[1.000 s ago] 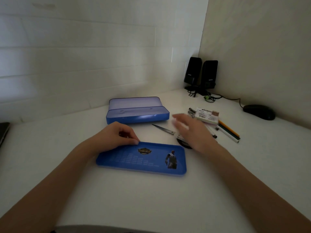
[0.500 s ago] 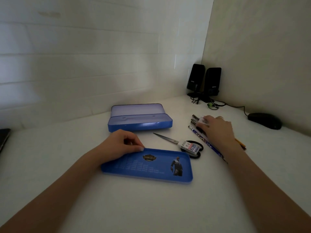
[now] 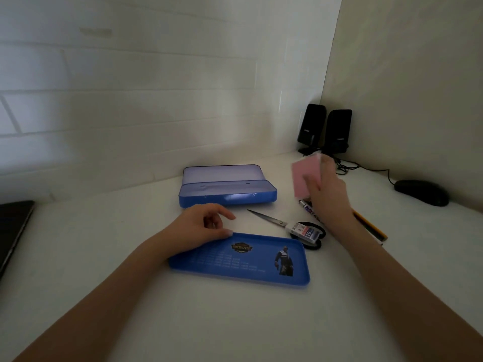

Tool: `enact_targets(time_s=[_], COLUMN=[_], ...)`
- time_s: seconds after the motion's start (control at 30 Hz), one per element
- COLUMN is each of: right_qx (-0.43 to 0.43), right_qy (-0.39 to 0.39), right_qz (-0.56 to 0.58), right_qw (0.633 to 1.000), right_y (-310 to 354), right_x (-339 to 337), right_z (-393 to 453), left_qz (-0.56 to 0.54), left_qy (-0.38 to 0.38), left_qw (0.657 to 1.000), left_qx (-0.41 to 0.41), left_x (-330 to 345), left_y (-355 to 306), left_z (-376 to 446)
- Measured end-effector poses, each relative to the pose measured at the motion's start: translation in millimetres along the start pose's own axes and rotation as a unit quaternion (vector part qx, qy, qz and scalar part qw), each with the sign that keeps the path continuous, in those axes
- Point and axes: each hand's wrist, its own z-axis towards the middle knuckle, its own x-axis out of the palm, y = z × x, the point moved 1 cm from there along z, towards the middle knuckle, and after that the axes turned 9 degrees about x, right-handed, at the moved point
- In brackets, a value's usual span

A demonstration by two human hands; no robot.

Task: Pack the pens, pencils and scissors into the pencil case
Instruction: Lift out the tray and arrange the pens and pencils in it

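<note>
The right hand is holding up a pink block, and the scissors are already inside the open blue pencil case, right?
Not quite. The right hand does hold up the pink block, but the head view shows the scissors lying on the table, in front of the open pencil case, not inside it.

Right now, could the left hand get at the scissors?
Probably yes. The left hand rests on the tray's far edge, and the scissors lie just to its right on bare table, blades pointing toward it, nothing between.

Bare forearms and hands (image 3: 201, 226), sleeveless.
</note>
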Motion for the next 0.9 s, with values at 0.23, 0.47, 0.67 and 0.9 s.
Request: enact_targets(time_s=[0.23,0.47,0.67,0.9], right_qx=[-0.085,-0.11,-0.12,-0.054], right_qy=[0.119,0.226,0.218,0.233], right_qz=[-0.015,-0.226,-0.277,0.034], right_qw=[0.989,0.941,0.928,0.97], right_y=[8,-13,-27,-17], right_x=[28,35,26,10], right_z=[-9,3,14,8], left_qz=[0.002,-0.001,0.0,0.001], left_qy=[0.004,0.004,0.005,0.006], left_qw=[1.0,1.0,1.0,1.0], left_qx=[0.0,0.005,0.006,0.0], left_x=[0,0,0,0], left_y=[0,0,0,1], left_z=[-1,0,0,1])
